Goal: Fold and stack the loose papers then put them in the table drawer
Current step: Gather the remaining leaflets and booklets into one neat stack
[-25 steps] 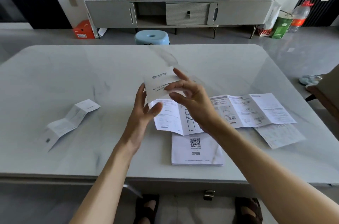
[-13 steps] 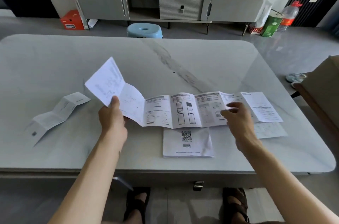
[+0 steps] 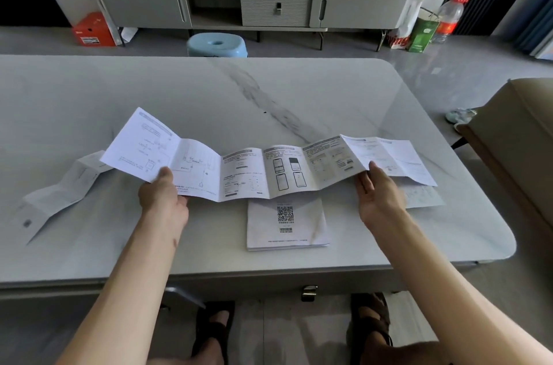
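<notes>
A long white accordion leaflet (image 3: 260,171) with several printed panels is stretched out across the table's middle. My left hand (image 3: 163,195) pinches its left end, lifted off the table. My right hand (image 3: 378,194) holds its lower edge near the right end, thumb on top. A folded white booklet with a QR code (image 3: 285,224) lies flat near the front edge, just below the leaflet. A second creased paper strip (image 3: 59,189) lies at the left. Another sheet (image 3: 425,195) peeks out under the leaflet's right end. The drawer handle (image 3: 309,293) shows under the front edge.
The marble table (image 3: 269,101) is wide. A beige chair (image 3: 520,140) stands at the right. A blue stool (image 3: 217,44) and a grey sideboard (image 3: 251,2) are beyond the far edge. My sandalled feet are below the table.
The leaflet was partly folded between my hands a second ago; my hands have moved apart and it is now pulled out to full length.
</notes>
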The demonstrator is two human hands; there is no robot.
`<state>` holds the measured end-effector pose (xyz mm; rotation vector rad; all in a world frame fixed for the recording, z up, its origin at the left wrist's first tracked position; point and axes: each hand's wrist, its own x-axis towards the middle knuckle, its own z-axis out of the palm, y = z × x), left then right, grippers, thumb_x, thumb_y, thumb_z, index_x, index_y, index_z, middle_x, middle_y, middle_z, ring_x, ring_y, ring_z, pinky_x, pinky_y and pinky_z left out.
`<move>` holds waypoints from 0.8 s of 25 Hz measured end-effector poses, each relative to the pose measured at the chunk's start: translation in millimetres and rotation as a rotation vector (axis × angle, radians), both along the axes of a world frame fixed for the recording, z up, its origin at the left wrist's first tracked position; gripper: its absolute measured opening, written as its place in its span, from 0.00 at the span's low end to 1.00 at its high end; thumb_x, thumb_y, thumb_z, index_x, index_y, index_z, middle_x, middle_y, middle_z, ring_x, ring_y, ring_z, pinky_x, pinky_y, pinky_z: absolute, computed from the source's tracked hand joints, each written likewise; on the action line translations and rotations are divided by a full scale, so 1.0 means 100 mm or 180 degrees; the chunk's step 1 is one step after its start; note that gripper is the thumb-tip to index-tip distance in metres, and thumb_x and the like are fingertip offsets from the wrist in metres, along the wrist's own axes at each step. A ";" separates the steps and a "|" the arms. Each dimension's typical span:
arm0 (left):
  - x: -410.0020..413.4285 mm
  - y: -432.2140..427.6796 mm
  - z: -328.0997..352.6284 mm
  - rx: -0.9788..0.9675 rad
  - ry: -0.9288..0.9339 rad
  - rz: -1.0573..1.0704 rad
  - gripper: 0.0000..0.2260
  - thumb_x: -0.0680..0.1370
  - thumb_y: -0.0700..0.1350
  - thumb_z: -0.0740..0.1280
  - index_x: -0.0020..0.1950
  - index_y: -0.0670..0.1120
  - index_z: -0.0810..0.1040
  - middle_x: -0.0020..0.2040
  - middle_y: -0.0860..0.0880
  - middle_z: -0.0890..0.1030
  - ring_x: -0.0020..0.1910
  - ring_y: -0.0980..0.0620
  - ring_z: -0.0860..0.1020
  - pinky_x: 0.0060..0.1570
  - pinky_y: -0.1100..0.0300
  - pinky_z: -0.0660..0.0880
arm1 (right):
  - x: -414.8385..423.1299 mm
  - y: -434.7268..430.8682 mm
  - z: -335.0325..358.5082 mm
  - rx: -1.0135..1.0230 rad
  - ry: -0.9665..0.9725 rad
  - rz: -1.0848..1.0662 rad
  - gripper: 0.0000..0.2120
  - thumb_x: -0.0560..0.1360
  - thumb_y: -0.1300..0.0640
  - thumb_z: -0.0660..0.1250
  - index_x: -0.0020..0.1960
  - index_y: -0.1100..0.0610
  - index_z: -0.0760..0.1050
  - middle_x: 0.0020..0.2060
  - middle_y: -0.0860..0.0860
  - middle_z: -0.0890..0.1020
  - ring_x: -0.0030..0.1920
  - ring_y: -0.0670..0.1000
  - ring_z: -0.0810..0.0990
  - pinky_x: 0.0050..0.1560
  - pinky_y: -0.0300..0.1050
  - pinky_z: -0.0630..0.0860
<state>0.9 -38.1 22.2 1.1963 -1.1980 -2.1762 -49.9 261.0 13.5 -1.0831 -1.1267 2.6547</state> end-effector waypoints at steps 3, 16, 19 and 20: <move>-0.01 -0.04 -0.04 0.0071 0.0031 0.0006 0.12 0.82 0.41 0.62 0.65 0.48 0.74 0.62 0.47 0.80 0.58 0.47 0.80 0.63 0.48 0.75 | -0.21 0.04 0.00 0.0084 -0.0028 0.0193 0.13 0.75 0.60 0.70 0.59 0.58 0.75 0.49 0.55 0.84 0.45 0.54 0.85 0.49 0.50 0.82; -0.05 -0.01 -0.11 0.0396 0.0429 -0.0274 0.10 0.82 0.43 0.59 0.59 0.50 0.76 0.53 0.46 0.82 0.50 0.45 0.81 0.43 0.51 0.79 | 0.06 -0.62 -0.15 0.4956 0.2447 0.2802 0.20 0.78 0.47 0.65 0.64 0.59 0.74 0.56 0.48 0.78 0.60 0.50 0.76 0.56 0.40 0.69; -0.08 -0.01 -0.12 0.0398 0.0425 -0.0357 0.13 0.81 0.48 0.59 0.63 0.49 0.77 0.56 0.46 0.82 0.51 0.45 0.81 0.46 0.51 0.79 | 0.12 -0.73 -0.32 0.5638 0.2386 0.4051 0.37 0.73 0.28 0.52 0.77 0.45 0.58 0.78 0.49 0.59 0.79 0.50 0.52 0.78 0.51 0.50; -0.09 -0.02 -0.13 0.0391 0.0407 -0.0410 0.15 0.81 0.49 0.59 0.64 0.49 0.77 0.57 0.47 0.83 0.52 0.45 0.82 0.50 0.49 0.80 | 0.13 -0.75 -0.35 0.5671 0.2283 0.4233 0.39 0.71 0.27 0.48 0.78 0.42 0.54 0.79 0.49 0.54 0.79 0.50 0.47 0.79 0.51 0.46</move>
